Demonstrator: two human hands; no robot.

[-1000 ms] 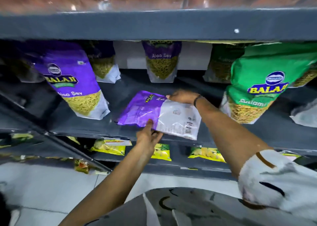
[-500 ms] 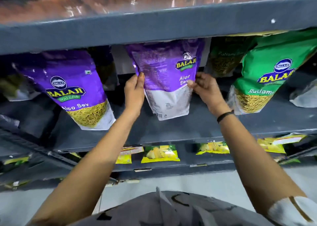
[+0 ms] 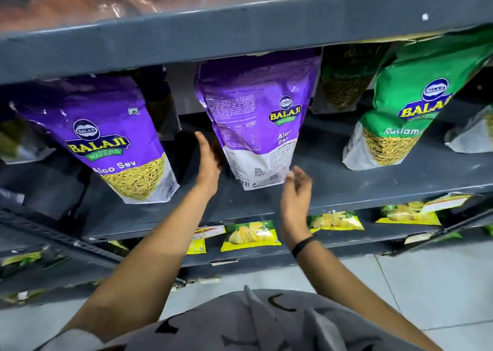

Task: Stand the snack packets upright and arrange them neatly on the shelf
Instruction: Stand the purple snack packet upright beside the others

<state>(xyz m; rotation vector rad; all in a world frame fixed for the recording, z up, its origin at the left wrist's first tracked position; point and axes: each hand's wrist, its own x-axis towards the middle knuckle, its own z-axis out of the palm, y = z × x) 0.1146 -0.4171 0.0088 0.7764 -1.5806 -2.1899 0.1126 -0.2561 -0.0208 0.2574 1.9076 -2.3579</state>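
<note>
A purple Aloo Sev packet (image 3: 256,121) stands upright in the middle of the grey shelf (image 3: 346,188), its side and back panel turned toward me. My left hand (image 3: 209,161) hovers just off its lower left edge, fingers apart and holding nothing. My right hand (image 3: 297,193) is below its lower right corner, fingers loosely spread, also apart from the packet. Another purple Aloo Sev packet (image 3: 112,140) stands at the left. A green Ratlami packet (image 3: 408,113) stands at the right, with a second green packet (image 3: 344,81) deeper behind.
The shelf above (image 3: 240,36) overhangs the packet tops. A lower shelf holds several yellow packets (image 3: 250,234) lying flat. More packets sit at the far left (image 3: 16,142) and far right (image 3: 472,134). Tiled floor lies below.
The purple packet went from lying flat in both hands to standing upright. Both hands have now let go of it and drawn back slightly.
</note>
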